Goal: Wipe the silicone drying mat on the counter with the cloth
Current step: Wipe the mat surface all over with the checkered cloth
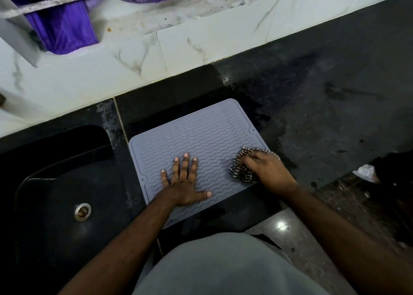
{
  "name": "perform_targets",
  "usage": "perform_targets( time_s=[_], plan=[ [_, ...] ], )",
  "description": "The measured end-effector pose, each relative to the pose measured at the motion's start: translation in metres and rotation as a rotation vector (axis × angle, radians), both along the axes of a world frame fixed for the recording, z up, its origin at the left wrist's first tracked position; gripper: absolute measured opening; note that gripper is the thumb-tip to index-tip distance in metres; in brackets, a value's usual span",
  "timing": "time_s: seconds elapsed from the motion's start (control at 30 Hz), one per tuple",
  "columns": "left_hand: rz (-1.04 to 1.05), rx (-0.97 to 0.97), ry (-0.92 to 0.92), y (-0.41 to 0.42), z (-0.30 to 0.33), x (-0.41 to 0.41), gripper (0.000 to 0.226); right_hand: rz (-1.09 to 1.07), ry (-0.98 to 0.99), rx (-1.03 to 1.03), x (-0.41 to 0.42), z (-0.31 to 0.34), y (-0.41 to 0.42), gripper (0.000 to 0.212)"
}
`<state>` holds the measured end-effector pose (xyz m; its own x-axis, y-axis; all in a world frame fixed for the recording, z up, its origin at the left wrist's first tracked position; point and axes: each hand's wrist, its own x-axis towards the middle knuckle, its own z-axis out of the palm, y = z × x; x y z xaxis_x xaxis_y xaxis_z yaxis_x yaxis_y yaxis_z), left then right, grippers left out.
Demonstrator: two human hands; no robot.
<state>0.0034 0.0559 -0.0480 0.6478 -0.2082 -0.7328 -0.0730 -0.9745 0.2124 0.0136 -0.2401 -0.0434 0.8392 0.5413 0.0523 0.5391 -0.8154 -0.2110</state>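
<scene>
Mat: a grey-lilac silicone drying mat (201, 138) with raised wavy ribs and rounded corners lies flat on the black counter (335, 93), beside the sink, reaching the counter's front edge.
Cloth: a bunched black-and-white patterned cloth (240, 173) sits on the mat near its right edge.
Left hand: the left hand (185, 183) lies flat on the mat's near-left part, fingers straight and spread, thumb out to the side.
Right hand: the right hand (266, 167) rests on top of the cloth, fingers curled over it, gripping it against the mat.
Sink: a black sink (44, 194) at the counter's left end shows only a metal drain (82, 212).
Counter surface: dark wet patches around the mat's far and right edges.
</scene>
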Motion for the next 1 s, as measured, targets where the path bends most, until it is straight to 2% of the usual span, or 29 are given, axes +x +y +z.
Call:
perform_targets(
  time_s=[0.13,0.27,0.33,0.4,0.47,0.63,0.8,1.0],
  plan=[
    [-0.003,0.006,0.016,-0.001,0.003,0.001,0.121,-0.073,-0.040,-0.134,0.016,0.008,-0.032,0.031],
    [-0.001,0.010,0.022,-0.001,0.004,0.001,0.121,-0.163,-0.073,-0.174,0.018,0.014,-0.035,0.028],
    [-0.002,0.007,0.016,-0.001,0.003,0.001,0.121,-0.278,-0.071,-0.116,0.010,0.009,-0.027,0.023],
    [0.003,0.004,0.013,-0.001,0.002,0.001,0.121,-0.459,-0.017,0.004,0.001,0.004,-0.013,0.031],
    [0.009,0.006,0.016,-0.001,0.001,0.000,0.122,-0.531,-0.005,0.085,-0.005,0.000,0.005,0.039],
    [-0.005,0.023,0.022,-0.002,-0.001,0.002,0.122,-0.434,-0.017,0.112,-0.013,-0.004,0.026,0.048],
    [-0.018,0.036,0.005,-0.002,-0.001,0.001,0.122,-0.295,0.046,0.157,-0.016,0.001,0.029,0.054],
    [-0.009,0.017,-0.026,-0.003,-0.001,-0.001,0.121,-0.254,0.156,0.279,-0.017,0.004,0.045,0.060]
  ],
)
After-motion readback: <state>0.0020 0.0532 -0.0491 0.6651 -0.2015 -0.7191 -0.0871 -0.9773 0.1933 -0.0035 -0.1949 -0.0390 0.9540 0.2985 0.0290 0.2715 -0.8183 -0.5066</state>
